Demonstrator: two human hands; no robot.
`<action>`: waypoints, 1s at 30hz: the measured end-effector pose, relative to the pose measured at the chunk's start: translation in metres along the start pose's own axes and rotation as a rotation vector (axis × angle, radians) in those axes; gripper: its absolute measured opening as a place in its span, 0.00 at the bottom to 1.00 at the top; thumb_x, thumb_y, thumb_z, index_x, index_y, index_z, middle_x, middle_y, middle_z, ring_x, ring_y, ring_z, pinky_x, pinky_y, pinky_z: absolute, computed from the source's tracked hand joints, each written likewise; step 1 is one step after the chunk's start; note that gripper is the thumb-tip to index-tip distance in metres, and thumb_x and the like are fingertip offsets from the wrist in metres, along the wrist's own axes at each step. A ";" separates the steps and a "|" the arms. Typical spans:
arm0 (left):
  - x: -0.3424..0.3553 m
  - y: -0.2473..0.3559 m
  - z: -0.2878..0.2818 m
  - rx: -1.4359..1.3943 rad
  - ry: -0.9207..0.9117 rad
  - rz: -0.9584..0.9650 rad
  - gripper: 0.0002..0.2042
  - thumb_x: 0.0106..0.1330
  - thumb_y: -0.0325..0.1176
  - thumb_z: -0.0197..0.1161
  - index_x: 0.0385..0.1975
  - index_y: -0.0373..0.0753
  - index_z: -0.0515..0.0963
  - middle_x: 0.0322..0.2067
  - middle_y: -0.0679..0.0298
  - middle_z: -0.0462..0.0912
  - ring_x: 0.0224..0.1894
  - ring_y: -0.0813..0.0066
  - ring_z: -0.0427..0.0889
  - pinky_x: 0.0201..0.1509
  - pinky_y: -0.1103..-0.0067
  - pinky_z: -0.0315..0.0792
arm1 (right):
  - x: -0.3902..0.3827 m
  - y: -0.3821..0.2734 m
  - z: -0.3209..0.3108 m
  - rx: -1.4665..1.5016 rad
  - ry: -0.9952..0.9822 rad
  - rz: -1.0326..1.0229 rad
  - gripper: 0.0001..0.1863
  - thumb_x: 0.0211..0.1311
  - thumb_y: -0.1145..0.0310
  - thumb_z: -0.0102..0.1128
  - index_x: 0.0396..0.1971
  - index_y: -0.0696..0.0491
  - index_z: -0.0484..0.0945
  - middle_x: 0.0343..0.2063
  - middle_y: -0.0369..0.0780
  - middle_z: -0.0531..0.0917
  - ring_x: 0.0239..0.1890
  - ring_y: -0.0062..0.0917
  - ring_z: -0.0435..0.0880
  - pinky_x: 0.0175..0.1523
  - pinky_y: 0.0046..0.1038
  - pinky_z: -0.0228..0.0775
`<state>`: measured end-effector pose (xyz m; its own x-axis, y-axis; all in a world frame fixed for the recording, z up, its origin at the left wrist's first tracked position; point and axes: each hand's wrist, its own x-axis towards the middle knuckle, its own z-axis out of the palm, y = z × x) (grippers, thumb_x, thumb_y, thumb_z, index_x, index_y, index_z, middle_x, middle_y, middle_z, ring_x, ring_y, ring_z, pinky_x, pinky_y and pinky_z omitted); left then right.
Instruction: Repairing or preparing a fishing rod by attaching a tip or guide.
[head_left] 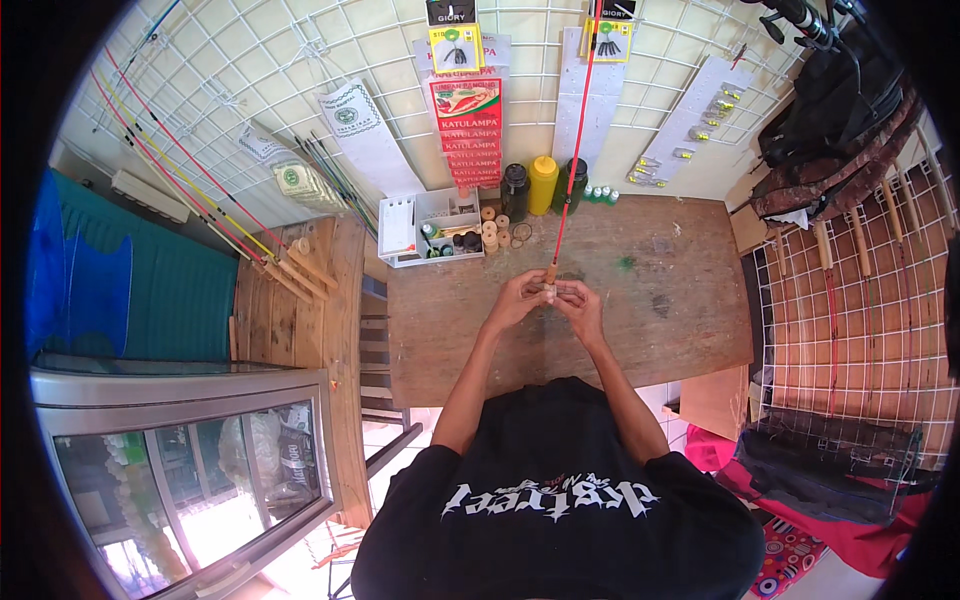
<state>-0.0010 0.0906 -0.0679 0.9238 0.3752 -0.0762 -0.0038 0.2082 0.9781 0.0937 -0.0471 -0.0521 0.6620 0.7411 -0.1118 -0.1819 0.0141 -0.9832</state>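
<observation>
A thin red fishing rod (572, 180) points up and away from me over the wooden table (660, 310). Its short cork handle (551, 273) ends between my two hands. My left hand (516, 302) pinches the lower handle from the left. From the other side, my right hand (579, 304) closes its fingers on the same lower end. The fingertips of both hands meet there and cover the butt of the rod, so any small part held there is hidden.
Behind the hands stand a white tray (434, 262) of small parts, cork rings (490, 236), a yellow bottle (541, 186) and two dark bottles. White wire grid (390, 45) lines the wall. More rods (215, 205) lean at left; a glass-fronted cabinet (180, 385) stands nearer.
</observation>
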 end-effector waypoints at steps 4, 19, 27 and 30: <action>0.003 0.007 0.003 0.041 -0.025 0.015 0.19 0.60 0.26 0.62 0.51 0.32 0.70 0.42 0.60 0.79 0.40 0.77 0.79 0.42 0.81 0.74 | 0.001 0.000 -0.005 -0.013 -0.015 0.005 0.18 0.51 0.83 0.63 0.44 0.62 0.74 0.38 0.41 0.82 0.41 0.22 0.81 0.48 0.22 0.74; 0.004 0.005 0.008 0.097 0.021 0.037 0.19 0.61 0.28 0.63 0.51 0.33 0.68 0.39 0.63 0.78 0.35 0.81 0.77 0.37 0.82 0.74 | 0.049 0.076 -0.057 -0.403 0.104 0.050 0.18 0.54 0.80 0.56 0.47 0.54 0.75 0.36 0.43 0.81 0.37 0.26 0.81 0.43 0.26 0.73; -0.007 0.012 0.013 0.166 0.061 -0.014 0.19 0.62 0.28 0.60 0.54 0.36 0.69 0.36 0.64 0.78 0.35 0.81 0.77 0.39 0.83 0.73 | 0.062 0.049 -0.020 -0.972 0.103 -0.008 0.17 0.50 0.70 0.61 0.43 0.49 0.78 0.42 0.47 0.77 0.42 0.43 0.79 0.46 0.40 0.72; -0.008 0.014 0.017 0.158 0.070 -0.009 0.19 0.62 0.27 0.60 0.54 0.36 0.69 0.36 0.64 0.79 0.36 0.81 0.77 0.41 0.82 0.73 | 0.065 0.057 -0.020 -0.955 0.139 0.100 0.14 0.51 0.68 0.61 0.41 0.48 0.77 0.45 0.47 0.74 0.44 0.44 0.77 0.47 0.41 0.71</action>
<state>-0.0016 0.0753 -0.0508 0.8944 0.4375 -0.0927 0.0692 0.0693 0.9952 0.1402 -0.0116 -0.1186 0.7670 0.6221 -0.1570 0.3841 -0.6411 -0.6644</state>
